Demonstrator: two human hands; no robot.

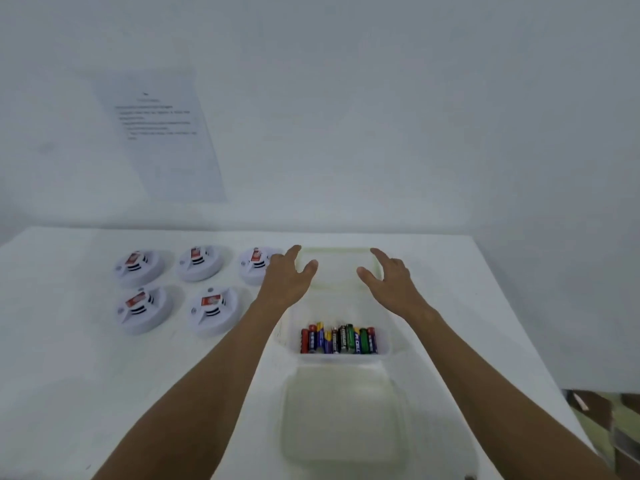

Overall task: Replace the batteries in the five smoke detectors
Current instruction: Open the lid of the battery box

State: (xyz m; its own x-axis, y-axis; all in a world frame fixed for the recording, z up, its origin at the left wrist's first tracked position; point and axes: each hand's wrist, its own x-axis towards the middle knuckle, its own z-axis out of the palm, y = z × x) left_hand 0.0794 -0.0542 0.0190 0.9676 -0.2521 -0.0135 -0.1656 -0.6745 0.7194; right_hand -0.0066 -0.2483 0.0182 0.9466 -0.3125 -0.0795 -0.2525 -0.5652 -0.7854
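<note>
Several white round smoke detectors lie in two rows on the left of the white table; one is at the back left, one at the front. Each carries a red label. A clear plastic box in the middle holds several colourful batteries. Behind it lies a clear lid with a green rim. My left hand and my right hand hover open on either side of that lid, holding nothing.
A second clear container stands empty near the table's front edge. A printed sheet hangs on the white wall behind. The table's right edge drops off to boxes on the floor.
</note>
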